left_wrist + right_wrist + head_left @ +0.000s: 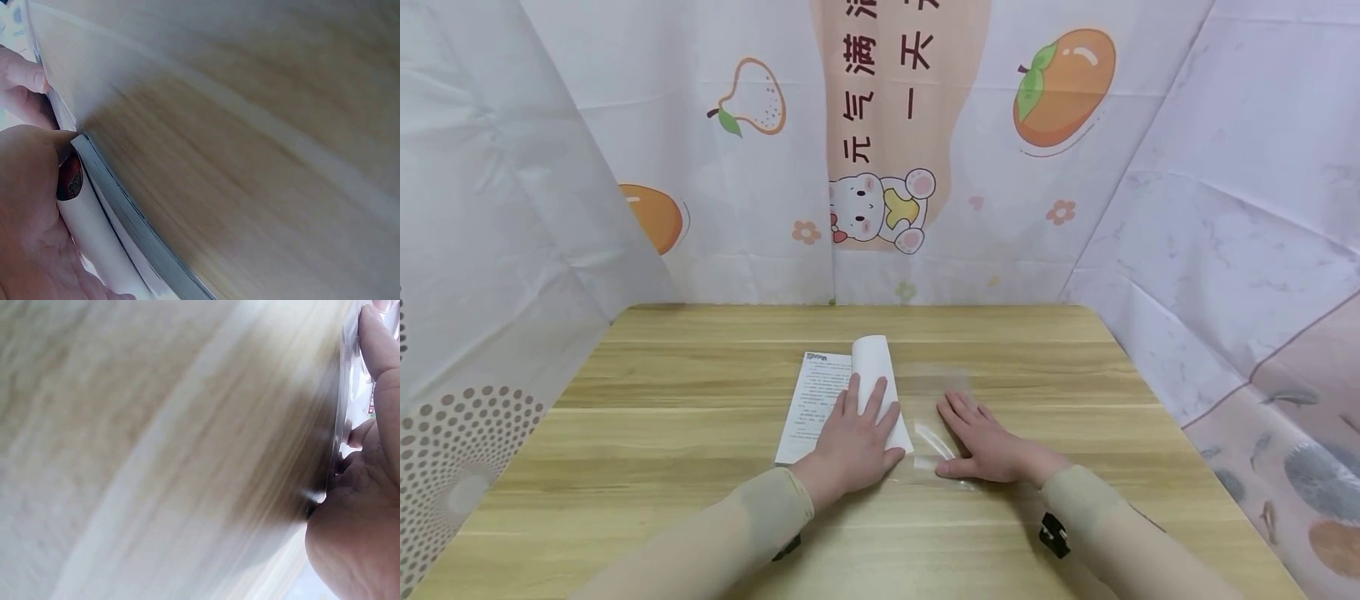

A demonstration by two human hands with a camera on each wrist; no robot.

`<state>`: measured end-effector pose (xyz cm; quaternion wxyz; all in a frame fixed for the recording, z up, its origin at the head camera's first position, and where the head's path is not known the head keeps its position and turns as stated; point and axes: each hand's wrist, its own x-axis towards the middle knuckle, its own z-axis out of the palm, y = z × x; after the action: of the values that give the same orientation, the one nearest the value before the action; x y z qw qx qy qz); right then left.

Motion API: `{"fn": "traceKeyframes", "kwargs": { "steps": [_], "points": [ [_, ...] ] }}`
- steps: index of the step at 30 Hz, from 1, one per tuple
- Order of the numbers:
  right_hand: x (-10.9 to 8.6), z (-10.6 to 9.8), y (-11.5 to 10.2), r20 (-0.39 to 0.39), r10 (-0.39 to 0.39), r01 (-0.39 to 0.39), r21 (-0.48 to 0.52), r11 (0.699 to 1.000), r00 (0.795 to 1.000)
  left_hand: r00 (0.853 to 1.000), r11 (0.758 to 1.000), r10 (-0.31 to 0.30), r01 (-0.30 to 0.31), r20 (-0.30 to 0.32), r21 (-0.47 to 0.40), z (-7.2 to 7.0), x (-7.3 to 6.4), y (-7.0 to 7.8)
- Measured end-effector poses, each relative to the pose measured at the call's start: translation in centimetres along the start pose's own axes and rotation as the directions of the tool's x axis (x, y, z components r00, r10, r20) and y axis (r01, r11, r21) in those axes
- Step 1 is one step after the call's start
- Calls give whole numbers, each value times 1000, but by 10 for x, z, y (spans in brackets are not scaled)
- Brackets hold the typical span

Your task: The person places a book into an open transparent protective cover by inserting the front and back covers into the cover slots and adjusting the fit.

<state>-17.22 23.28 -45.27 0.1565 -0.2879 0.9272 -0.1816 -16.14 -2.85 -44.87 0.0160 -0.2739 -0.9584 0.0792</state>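
Note:
A book (812,404) lies on the table with a printed page facing up. Its white cover or leaf (871,358) is bent over in a curve toward the left. Across this bent leaf my left hand (856,442) rests with spread, straight fingers, the thumb at its right edge. The left wrist view shows the book's page edges (144,231) and a red patch inside the curl (70,178). To the right, a clear plastic film (928,437) extends from the book. My right hand (988,446) lies flat on that film, fingers extended; its glossy edge (342,394) shows beside the palm.
The wood-grain table (685,433) stretches around the book on all sides. Behind it hangs a white curtain (737,192) printed with fruit and a cartoon figure. More cloth hangs at the left and right. A black strap piece (1054,535) sits beneath the right forearm.

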Motion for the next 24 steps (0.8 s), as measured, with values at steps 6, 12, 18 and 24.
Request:
{"fn": "traceKeyframes", "kwargs": {
  "steps": [6, 12, 18, 24],
  "points": [
    [0, 2, 2, -3, 1, -1, 0, 1000, 1000, 1000, 999, -29, 29, 1, -19, 1, 1, 2],
    [-1, 0, 0, -1, -5, 5, -3, 1000, 1000, 997, 997, -71, 71, -25, -22, -1, -1, 6],
    [0, 5, 7, -19, -8, 7, -8, 1000, 1000, 995, 996, -88, 88, -37, 19, 1, 1, 9],
    [-1, 1, 3, -13, -18, 18, -5, 1000, 1000, 994, 993, -101, 103, -49, 49, 3, 5, 11]
  ]
}}
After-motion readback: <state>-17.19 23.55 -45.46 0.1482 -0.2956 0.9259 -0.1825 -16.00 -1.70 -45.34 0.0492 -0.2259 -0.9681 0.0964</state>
